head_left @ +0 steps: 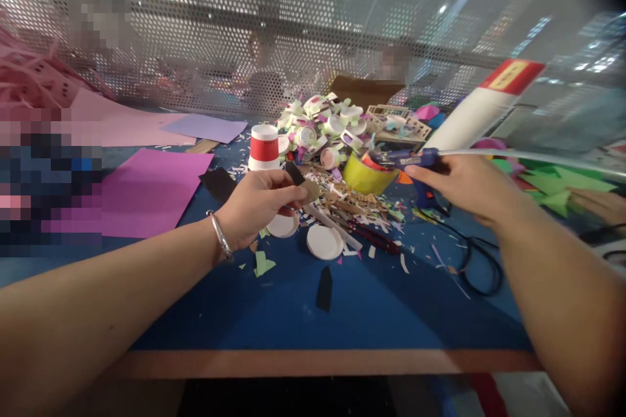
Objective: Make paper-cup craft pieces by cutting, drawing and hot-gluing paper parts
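My left hand (261, 202) is closed in a pinch on a small tan disc (312, 191), with a black paper piece (294, 173) sticking up at the fingertips. Whether the two are joined I cannot tell. In my right hand (472, 186) is a blue glue gun (413, 158), a long pale glue stick (528, 155) running out of its back. Its nozzle points left, over a yellow ring-shaped roll (369, 176) and apart from the disc. Below my left hand lie a white round lid (325, 242) and a loose black paper piece (325, 288).
A red and white paper cup (264, 146) stands upside down beside a heap of small paper-decorated pieces (327, 124). Paper scraps (342, 199) litter the blue table (274, 322). Magenta paper (151, 192) lies left; a black cord (482, 267) curls right. A perforated screen (195, 32) stands behind.
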The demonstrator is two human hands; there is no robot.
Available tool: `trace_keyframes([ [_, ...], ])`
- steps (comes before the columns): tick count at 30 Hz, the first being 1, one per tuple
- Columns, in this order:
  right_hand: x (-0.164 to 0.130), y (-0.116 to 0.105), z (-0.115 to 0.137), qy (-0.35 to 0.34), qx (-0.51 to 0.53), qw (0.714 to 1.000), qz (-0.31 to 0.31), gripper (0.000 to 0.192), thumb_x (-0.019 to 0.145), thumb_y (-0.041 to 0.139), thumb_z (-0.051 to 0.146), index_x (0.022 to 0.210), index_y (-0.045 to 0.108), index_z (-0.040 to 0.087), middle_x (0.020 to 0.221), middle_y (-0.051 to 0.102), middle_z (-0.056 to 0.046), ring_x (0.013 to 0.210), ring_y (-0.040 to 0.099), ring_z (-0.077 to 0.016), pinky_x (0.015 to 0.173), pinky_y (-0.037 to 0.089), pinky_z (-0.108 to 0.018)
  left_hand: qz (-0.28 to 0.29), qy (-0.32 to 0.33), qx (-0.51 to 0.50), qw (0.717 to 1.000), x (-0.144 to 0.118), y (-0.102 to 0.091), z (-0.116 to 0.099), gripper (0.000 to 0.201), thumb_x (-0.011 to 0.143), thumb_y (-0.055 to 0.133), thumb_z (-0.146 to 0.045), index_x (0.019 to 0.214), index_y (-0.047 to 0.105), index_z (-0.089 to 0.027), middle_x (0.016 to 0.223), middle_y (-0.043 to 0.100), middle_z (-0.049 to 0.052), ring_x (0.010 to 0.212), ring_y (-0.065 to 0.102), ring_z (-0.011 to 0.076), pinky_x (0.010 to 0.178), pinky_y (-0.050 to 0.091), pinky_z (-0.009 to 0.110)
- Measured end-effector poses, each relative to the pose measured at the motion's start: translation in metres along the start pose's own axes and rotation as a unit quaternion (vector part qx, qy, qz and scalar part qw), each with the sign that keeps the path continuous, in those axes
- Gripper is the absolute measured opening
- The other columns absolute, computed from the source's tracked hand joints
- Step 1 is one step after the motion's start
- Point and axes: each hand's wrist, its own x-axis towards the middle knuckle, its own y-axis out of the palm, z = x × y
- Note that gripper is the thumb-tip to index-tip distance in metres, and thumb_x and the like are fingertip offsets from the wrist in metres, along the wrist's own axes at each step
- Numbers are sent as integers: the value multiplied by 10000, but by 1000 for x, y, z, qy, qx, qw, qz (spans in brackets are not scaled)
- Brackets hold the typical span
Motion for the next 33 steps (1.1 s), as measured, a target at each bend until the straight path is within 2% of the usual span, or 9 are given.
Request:
trace_keyframes([
  [4,-38,-6,-3,43,-6,999,-1,316,887,685,347,1101,708,116,907,759,-110,803,692,-218,726,469,-310,0,1,-1,1000,0,2,0,149,833,694,-162,963,752,-116,929,729,92,732,641,135,639,483,281],
  [7,-75,-12,12,-3,-50,997,-60,314,850,726,301,1109,712,125,999,741,-114,768,675,-222,724,494,-343,0,10,3,1000,0,2,0,137,831,697,-165,944,753,-111,965,734,104,754,645,140,638,483,276],
  [9,-98,-14,31,-73,-9,994,-77,232,865,703,304,1056,719,174,973,725,-72,694,655,-194,679,504,-336,3,19,2,1000,-1,3,1,126,830,697,-167,929,752,-110,978,734,105,759,640,138,641,483,271],
  [10,-107,-13,43,-130,32,989,-61,185,890,669,295,1029,719,185,962,714,-66,728,663,-193,682,511,-328,3,21,-1,1000,-2,3,1,127,829,698,-167,930,752,-110,981,733,104,760,637,136,643,484,268],
  [12,-121,-9,66,-260,102,958,57,178,943,609,300,1062,709,214,1003,704,-63,871,675,-204,784,530,-335,1,21,-9,1000,-3,4,2,142,826,703,-163,949,753,-113,980,732,100,758,631,131,648,486,264],
  [15,-126,1,93,-328,148,919,161,186,938,614,252,1104,688,213,1069,687,-72,1001,654,-232,875,535,-379,-2,18,-15,1000,-5,6,0,142,822,703,-154,949,751,-116,970,732,94,752,627,124,658,490,258],
  [19,-118,6,108,-324,137,914,204,245,911,653,258,1150,664,209,1135,657,-82,1049,634,-271,898,532,-452,4,15,-20,1000,-7,8,-2,73,816,704,-153,867,738,-114,915,729,78,736,624,115,674,491,251],
  [27,-112,-4,111,-300,134,903,275,132,889,687,266,1009,657,219,1075,623,-43,992,625,-235,881,512,-420,3,-12,-41,999,-7,10,-3,63,818,688,-133,877,702,-117,813,705,44,706,631,113,644,484,239],
  [33,-112,-4,111,-293,161,899,282,186,882,695,275,1056,653,223,1122,626,-60,1033,622,-243,929,495,-421,0,4,-39,999,-6,10,-1,51,802,706,-167,830,677,-137,811,704,41,710,642,123,646,485,249],
])
